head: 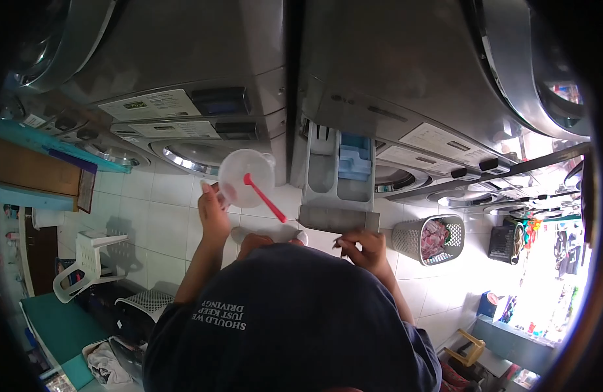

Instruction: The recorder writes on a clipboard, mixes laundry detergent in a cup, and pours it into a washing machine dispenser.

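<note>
My left hand [214, 210] grips a translucent plastic tub [232, 169] by its side, above the tiled floor. A pink long-handled spoon [266, 198] rests with it, its handle sticking out past the rim. To the right, a grey detergent drawer [322, 183] is pulled out of a stainless-steel washing machine [380, 63]. Its right compartment has a light blue plastic insert [355, 159]. My right hand [365, 250] is beside the drawer's front panel [338, 219], fingers loosely curled and no object visible in them; whether it touches the panel is unclear.
Another steel machine [193, 49] stands to the left across a narrow gap. A grey laundry basket [404, 240] with pink cloth inside sits on the floor at right, a dark basket [500, 245] beyond it. A white plastic chair [88, 259] lies behind on the left.
</note>
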Available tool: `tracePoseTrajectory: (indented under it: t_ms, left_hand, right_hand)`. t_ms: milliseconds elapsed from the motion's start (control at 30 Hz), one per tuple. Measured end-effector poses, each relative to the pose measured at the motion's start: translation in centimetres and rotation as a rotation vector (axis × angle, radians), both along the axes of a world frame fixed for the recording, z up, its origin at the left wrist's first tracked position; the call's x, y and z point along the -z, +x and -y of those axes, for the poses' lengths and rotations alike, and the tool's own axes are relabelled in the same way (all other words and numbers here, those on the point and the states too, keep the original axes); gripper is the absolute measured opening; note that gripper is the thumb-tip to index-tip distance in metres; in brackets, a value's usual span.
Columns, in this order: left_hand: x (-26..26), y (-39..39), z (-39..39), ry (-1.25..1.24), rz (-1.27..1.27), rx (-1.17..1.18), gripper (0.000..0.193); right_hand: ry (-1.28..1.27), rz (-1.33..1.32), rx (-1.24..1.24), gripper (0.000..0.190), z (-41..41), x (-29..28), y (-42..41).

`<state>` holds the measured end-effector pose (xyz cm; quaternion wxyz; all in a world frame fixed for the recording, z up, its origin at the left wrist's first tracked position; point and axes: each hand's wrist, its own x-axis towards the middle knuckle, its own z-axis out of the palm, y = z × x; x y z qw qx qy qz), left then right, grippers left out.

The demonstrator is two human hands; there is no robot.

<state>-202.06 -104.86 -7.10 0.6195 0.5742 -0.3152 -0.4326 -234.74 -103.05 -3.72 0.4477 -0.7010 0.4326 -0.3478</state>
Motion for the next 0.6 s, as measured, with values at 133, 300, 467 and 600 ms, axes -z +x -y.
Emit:
tracePoseTrajectory:
  t_ms: [133, 300, 467, 600]
  left_hand:
    - [0.2, 3.1, -0.6, 0.01, 0.061, -0.033, 0.067]
    - [1.0, 6.2, -1.8, 0.092, 0.082, -0.256, 0.065]
    - [1.3, 12.9, -3.2, 0.054, 0.024, -0.27, 0.067]
    - [0.8, 17.9, -5.4, 0.031, 0.029, -0.398, 0.067]
  right_hand:
    - [0.26, -0.009, 0.041, 0.0, -1.6, 4.2, 1.0]
    - [-0.282, -0.162, 0.158, 0.008, 1.5, 6.9, 2.7]
    - [-0.483, -0.251, 0.367, 0.006, 10.6, 8.8, 3.5]
    - [-0.512, -0.246, 0.604, 0.008, 16.2, 10.2, 5.5]
